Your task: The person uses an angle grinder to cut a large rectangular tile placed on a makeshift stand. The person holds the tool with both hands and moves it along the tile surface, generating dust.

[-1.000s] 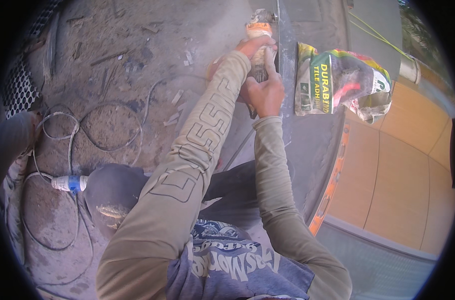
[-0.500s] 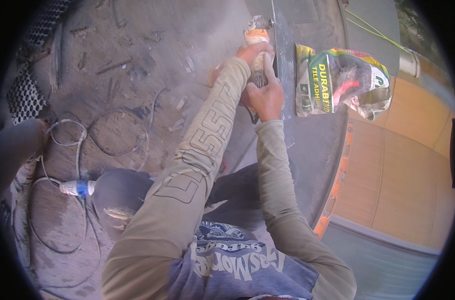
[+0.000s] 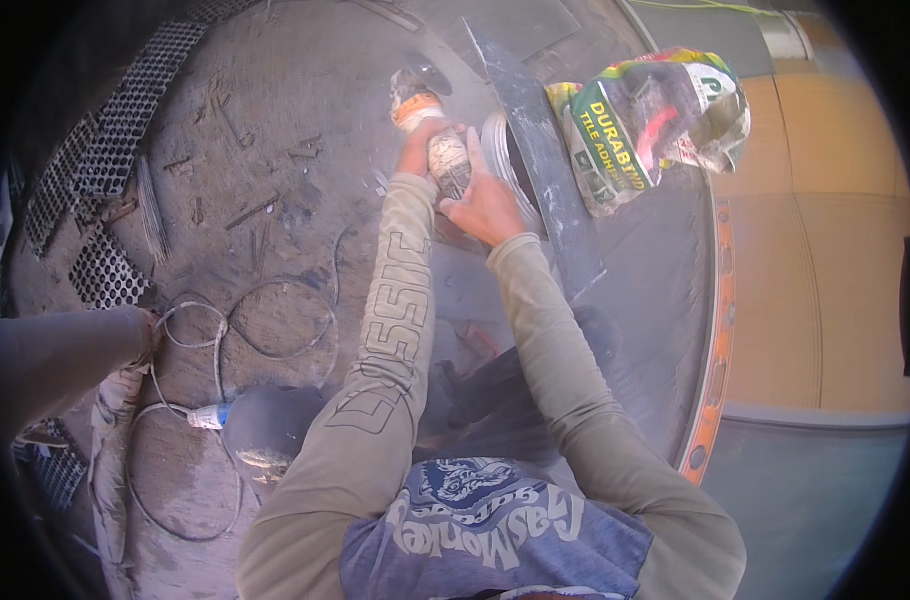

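Note:
My left hand is closed round a dusty angle grinder with an orange band. My right hand grips the grinder's body from the right, its index finger stretched along it. The grinder's disc shows at the far end, left of a long dark slab with a dusty surface. A pale curved, ridged shape, which I cannot make out clearly, lies between the grinder and the slab. Haze hangs round the work.
A crumpled bag lies right of the slab. An orange level runs along the right edge. Coiled cable with a plug, debris and perforated mesh sheets lie left. Another person's grey-clad limb reaches in at left.
The grinder and both hands have moved left, away from the slab's edge, the grinder now tilted and its disc visible. The view has shifted, so the slab appears angled.

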A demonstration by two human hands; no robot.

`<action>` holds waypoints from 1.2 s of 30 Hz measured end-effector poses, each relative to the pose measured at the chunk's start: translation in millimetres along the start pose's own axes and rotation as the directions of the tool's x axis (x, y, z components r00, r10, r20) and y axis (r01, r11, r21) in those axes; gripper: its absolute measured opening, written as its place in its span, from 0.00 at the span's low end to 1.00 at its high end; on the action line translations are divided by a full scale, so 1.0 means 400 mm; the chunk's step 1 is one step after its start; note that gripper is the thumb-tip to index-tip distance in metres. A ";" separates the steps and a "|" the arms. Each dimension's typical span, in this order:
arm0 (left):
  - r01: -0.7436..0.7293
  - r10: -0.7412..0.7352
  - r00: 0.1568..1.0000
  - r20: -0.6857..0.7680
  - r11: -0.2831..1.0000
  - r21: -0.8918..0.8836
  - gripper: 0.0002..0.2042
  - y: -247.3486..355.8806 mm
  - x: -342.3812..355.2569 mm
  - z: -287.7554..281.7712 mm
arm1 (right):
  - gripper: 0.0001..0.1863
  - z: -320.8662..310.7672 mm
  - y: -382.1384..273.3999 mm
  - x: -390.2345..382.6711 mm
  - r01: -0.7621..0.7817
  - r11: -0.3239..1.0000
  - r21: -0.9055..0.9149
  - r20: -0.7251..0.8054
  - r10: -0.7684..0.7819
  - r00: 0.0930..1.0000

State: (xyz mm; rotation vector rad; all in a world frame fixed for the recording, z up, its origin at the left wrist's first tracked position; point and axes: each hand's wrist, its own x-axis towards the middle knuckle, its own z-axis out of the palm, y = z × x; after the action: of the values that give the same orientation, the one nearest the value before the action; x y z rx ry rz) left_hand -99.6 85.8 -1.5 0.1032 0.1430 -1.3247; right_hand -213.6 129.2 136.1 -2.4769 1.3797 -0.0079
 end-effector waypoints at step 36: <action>-0.023 0.024 1.000 0.009 1.000 -0.013 0.27 0.008 -0.130 -0.049 | 0.54 0.139 0.033 -0.085 0.007 0.970 0.244 -0.174 0.037 0.984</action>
State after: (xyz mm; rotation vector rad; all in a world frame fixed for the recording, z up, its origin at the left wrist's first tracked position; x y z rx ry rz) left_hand -109.6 139.4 -12.3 0.0880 0.1420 -1.3005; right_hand -234.3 165.6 84.5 -2.3047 1.3739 -0.3811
